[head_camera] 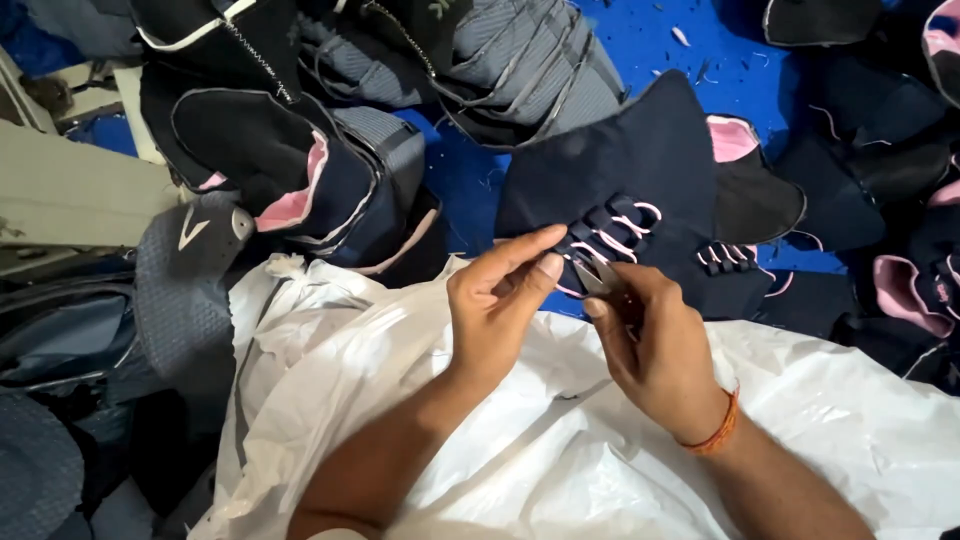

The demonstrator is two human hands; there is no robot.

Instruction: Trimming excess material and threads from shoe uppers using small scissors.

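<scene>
trimming loose ends along the pink loops point(622, 228) of a dark navy shoe upper point(620, 165), lying on the blue worktop point(660, 50) just past the white plastic sheet point(560, 440). best done by keeping the fabric taut at the loop row, bringing only the tips of the small metal snips point(597, 277) to the stray end, and cutting close without nicking the pink cord or the stitched edge; short, shallow bites look safer than one deep one.

left hand point(495, 310) reaching in from the lower left, wrist resting over the white sheet, thumb and index stretched forward and pressed together on the near edge of the upper, pinching it steady just beside the loops. right hand point(660, 345) coming from the lower right, orange thread band point(715, 432) at the wrist, fingers curled closed round the snips with the index laid along the top, tips aimed up and left toward the pinch. hands almost touching.

more uppers point(300, 170) in navy, grey and pink piled all round, thread scraps scattered on the blue.
</scene>
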